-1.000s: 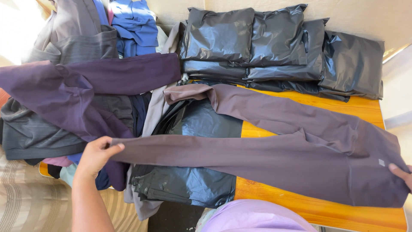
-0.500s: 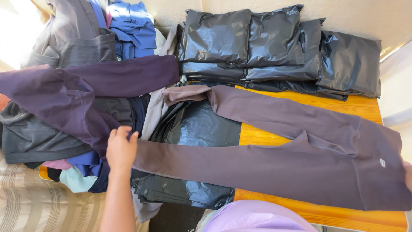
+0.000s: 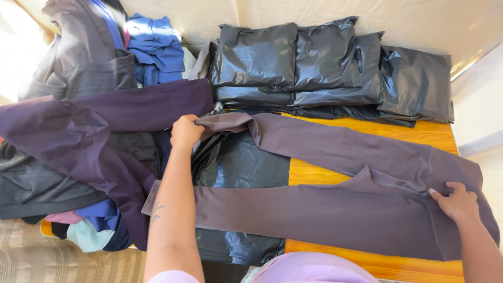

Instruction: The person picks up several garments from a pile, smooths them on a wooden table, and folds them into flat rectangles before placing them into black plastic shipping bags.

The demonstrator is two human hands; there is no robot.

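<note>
Fingers of the left hand [image 3: 186,131], at centre frame, pinch the far leg end of the grey-brown leggings [image 3: 335,194]. Right hand [image 3: 458,203], lower right, presses open fingers flat on the waistband. Leggings lie across an orange table [image 3: 424,133] and black plastic bag [image 3: 238,167].

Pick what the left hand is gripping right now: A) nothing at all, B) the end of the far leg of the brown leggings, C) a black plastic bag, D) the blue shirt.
B: the left hand is closed on the end of the far leg of the brown leggings, while the right hand presses flat on their waist.
</note>
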